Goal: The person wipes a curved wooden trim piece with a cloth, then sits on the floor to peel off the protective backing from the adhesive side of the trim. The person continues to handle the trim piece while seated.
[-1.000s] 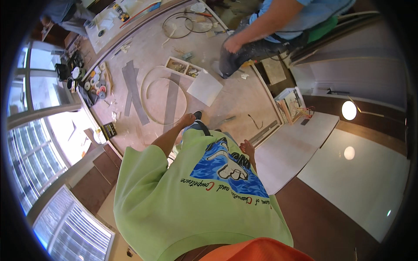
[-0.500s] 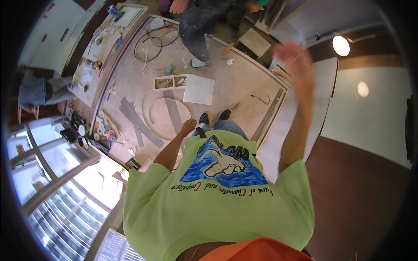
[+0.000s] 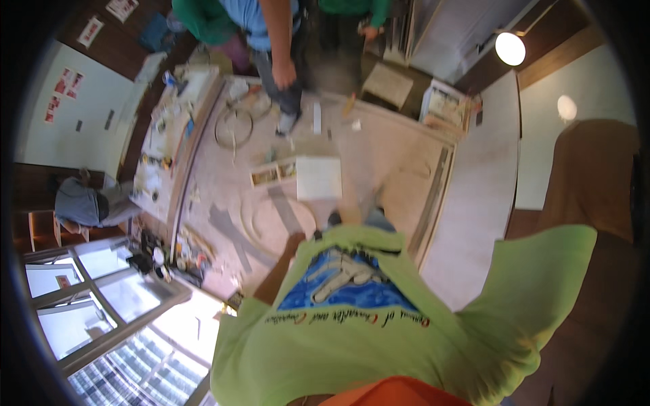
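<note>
“Grip of the left hand (image 3: 296,242), spread or pressed together?”

“I can't tell. The hand is small and blurred at the front of the green shirt (image 3: 399,338), and its fingers don't read clearly.”

“And the right hand?”

“Outside the view, so I can't tell its grip either. Its sleeve (image 3: 545,260) stands well out to the right of the left hand.”

“Where's the pale hoop (image 3: 252,220)?”

“Lying on the brown board (image 3: 399,145), just ahead of the left hand and a bit to its left. A grey strip (image 3: 287,211) runs across it.”

“What else is around that hand?”

“Farther left, more grey strips (image 3: 227,227) lie crossed. Ahead of it, beyond the hoop, there's a divided wooden box (image 3: 278,172), with a white square panel (image 3: 319,178) at the box's right end. The wearer's shoes (image 3: 334,218) are near, ahead and to the right.”

“Anyone beyond?”

“A co-worker in a blue shirt (image 3: 244,20), well ahead of the hand, past the box. A dark coil (image 3: 251,127) lies to the left of that person's shoe (image 3: 287,123).”
</note>
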A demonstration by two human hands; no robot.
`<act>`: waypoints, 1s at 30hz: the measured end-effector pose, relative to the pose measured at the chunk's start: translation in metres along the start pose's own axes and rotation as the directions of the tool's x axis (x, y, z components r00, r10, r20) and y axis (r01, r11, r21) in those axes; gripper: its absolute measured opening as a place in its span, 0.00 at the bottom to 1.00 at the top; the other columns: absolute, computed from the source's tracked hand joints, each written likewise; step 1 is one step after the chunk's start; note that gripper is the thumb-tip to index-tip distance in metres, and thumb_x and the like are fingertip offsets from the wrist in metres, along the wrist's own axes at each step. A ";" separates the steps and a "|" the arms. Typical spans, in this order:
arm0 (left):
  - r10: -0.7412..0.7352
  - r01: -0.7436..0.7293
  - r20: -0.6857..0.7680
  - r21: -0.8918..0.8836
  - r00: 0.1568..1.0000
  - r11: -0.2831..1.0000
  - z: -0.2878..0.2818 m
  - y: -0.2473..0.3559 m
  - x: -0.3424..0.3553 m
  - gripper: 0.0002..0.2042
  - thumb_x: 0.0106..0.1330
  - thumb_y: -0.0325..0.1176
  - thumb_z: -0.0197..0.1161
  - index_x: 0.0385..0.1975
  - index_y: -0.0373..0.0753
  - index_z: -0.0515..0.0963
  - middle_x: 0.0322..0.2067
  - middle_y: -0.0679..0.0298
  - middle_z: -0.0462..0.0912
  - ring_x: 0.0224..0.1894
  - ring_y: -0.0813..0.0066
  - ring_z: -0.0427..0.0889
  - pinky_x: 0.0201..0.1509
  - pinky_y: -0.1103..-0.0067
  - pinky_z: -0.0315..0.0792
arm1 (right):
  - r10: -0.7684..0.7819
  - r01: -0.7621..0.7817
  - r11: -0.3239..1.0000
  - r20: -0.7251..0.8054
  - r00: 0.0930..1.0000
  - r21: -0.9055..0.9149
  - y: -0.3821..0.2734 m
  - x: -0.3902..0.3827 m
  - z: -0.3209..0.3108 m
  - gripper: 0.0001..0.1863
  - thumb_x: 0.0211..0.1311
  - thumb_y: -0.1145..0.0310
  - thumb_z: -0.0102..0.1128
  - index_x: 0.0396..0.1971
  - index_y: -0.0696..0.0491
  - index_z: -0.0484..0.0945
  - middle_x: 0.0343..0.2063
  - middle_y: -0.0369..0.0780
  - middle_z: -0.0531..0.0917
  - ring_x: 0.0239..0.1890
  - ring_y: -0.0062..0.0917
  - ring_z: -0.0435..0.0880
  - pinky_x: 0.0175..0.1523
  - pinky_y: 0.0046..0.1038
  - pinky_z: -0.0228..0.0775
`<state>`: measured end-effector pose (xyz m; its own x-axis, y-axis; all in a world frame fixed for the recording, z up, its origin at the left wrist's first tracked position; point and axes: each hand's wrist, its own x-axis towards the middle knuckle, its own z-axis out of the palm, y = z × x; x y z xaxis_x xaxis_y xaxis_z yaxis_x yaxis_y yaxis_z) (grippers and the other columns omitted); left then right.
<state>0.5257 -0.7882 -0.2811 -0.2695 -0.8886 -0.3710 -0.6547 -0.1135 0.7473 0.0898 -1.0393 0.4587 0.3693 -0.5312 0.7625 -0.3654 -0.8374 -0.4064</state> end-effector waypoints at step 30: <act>-0.193 0.181 -0.115 -0.103 0.974 0.978 0.108 0.250 0.279 0.18 0.69 0.43 0.57 0.44 0.34 0.83 0.39 0.54 0.87 0.41 0.64 0.86 0.49 0.71 0.77 | -0.018 0.225 0.802 -0.354 0.935 0.553 0.204 -0.167 -0.322 0.32 0.72 0.44 0.49 0.60 0.56 0.73 0.53 0.45 0.79 0.54 0.31 0.79 0.59 0.38 0.69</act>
<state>0.2103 -1.0161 -0.2570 -0.0553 -0.8952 -0.4423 -0.6167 -0.3178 0.7202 -0.3221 -1.0800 0.4105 0.0493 -0.4359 0.8986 0.2624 -0.8624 -0.4328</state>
